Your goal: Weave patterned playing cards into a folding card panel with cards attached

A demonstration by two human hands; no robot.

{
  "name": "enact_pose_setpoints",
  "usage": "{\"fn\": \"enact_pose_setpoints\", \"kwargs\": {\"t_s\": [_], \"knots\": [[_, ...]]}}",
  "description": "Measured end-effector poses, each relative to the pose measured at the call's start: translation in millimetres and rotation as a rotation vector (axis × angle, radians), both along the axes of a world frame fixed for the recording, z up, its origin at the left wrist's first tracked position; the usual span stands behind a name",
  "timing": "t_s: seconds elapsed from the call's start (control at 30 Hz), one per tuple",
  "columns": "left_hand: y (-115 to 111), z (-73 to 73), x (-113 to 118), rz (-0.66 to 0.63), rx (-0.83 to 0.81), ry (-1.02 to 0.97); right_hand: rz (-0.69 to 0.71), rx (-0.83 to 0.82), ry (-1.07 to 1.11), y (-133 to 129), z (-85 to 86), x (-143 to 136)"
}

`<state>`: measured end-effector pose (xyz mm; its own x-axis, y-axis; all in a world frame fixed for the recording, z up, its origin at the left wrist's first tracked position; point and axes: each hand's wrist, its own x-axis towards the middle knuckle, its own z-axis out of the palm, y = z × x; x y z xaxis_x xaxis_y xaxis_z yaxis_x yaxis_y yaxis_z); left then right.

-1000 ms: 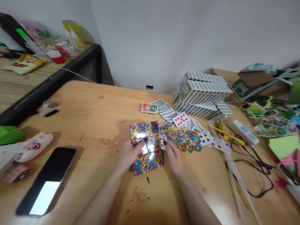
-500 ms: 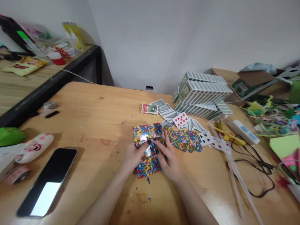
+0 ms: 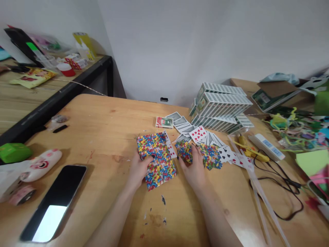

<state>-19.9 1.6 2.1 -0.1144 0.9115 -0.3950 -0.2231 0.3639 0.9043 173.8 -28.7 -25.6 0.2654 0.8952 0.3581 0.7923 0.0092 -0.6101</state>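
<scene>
My left hand (image 3: pixel 138 168) grips the left edge of a panel made of joined playing cards (image 3: pixel 159 164), covered in a busy red, blue and yellow pattern. Its thumb lies on top, and the panel is tilted. A white card face with red pips (image 3: pixel 170 149) shows at the panel's right edge. To the right, my right hand (image 3: pixel 194 168) has its thumb and fingers closed around a patterned card (image 3: pixel 184 151) at the near end of a spread of similar patterned cards (image 3: pixel 211 156). Whether that card is lifted I cannot tell.
Behind lie grey-backed cards (image 3: pixel 182 123), a ten of hearts (image 3: pixel 198 133) and a card box (image 3: pixel 164 122). Striped cartons (image 3: pixel 223 104) are stacked by the wall. A yellow glue gun (image 3: pixel 253 151), glue sticks (image 3: pixel 264 202) and a power strip (image 3: pixel 267 145) lie right, a phone (image 3: pixel 55 202) left.
My right hand has left the patterned panel and moved right onto the spread of patterned cards. The panel has shifted slightly left and turned in my left hand.
</scene>
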Motion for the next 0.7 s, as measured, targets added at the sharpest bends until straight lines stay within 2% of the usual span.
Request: {"fn": "enact_pose_setpoints", "kwargs": {"t_s": [0.13,0.27,0.47,0.6,0.7], "knots": [[3,-3.3,-4,-0.008,0.011,0.097,-0.031,0.001,-0.083,6,-7.1,2],[3,-4.3,-5,-0.063,0.034,0.164,-0.051,0.022,-0.080,6,-5.7,3],[5,-7.3,-7,-0.075,0.057,0.131,-0.007,0.042,-0.151,3,0.9,8],[5,-7.6,-7,-0.052,0.040,0.083,-0.100,0.052,-0.142,2,5.2,16],[5,-7.4,-5,-0.052,0.059,0.086,-0.127,0.047,-0.056,3,6.2,22]]}}
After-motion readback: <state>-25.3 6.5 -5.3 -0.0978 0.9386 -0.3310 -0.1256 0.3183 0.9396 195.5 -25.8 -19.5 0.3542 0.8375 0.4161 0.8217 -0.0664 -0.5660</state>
